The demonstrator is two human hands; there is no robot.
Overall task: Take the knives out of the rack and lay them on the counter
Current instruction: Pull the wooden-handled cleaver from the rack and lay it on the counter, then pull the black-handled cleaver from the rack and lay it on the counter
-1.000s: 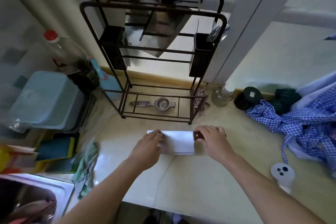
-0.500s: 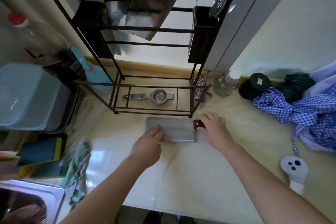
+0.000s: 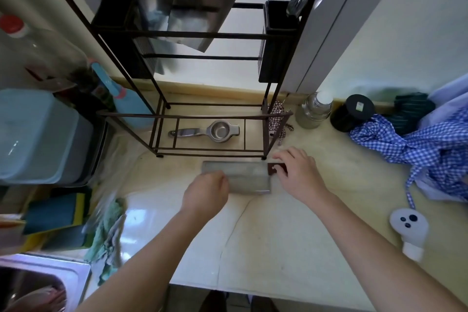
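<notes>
No text, brand or number could be read anywhere in the head view. The black round lid (image 3: 359, 108) near the counter's back edge carried a small pale sticker, but whatever was printed on it was too small and blurred to make out. The red-capped clear bottle (image 3: 38, 50) at the left had a dark label area low on its side, smeared and illegible. The white bottle (image 3: 408, 225) near the counter's right front showed only three dark dots, not characters.
</notes>
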